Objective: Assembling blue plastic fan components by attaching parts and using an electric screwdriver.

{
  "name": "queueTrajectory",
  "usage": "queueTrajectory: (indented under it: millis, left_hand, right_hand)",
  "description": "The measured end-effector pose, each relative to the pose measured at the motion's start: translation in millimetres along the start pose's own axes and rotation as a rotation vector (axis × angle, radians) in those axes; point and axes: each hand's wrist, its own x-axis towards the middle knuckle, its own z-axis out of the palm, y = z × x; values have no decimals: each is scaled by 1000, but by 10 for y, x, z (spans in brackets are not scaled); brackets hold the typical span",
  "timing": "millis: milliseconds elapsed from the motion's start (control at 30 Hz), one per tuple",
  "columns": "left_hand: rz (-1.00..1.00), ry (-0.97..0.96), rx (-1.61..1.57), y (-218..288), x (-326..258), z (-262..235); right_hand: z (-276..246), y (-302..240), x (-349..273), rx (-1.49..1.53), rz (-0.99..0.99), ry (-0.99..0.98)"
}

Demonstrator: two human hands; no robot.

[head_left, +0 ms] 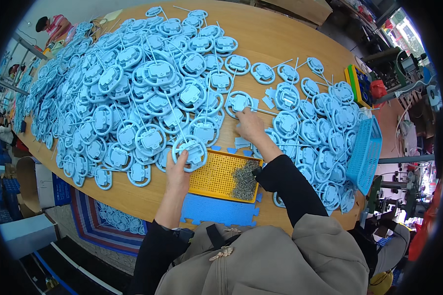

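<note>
My left hand (178,169) is closed on a light-blue plastic ring-shaped part (190,151) that has a boxy centre and a thin stick; the thumb lies on its rim. My right hand (251,127) reaches forward, its fingers closed at the lower edge of another such ring part (239,101). Between my arms stands a yellow perforated tray (209,179), with a heap of small metal screws (244,181) along its right side. Small flat light-blue pieces (241,142) lie beside my right wrist.
A large pile of the same ring parts (128,93) covers the table's left; a smaller pile (307,128) lies right. A blue basket (365,155) stands at the right edge. A blue foam mat (219,210) lies under the tray. Another person (56,27) sits far left.
</note>
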Motion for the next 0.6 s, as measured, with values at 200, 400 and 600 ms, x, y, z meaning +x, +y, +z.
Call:
queueTrajectory:
  millis: [200,400,600]
  left_hand:
    - [-19,-11,44,87,7,46]
    - [-58,-96,7,-57,117,241]
    - [-51,-131,26,-91,183,324]
  right_hand:
    - [104,189,-185,-59,48,57]
    - [70,363,-172,-47,137,-2]
    - [5,376,-190,130,195,-67]
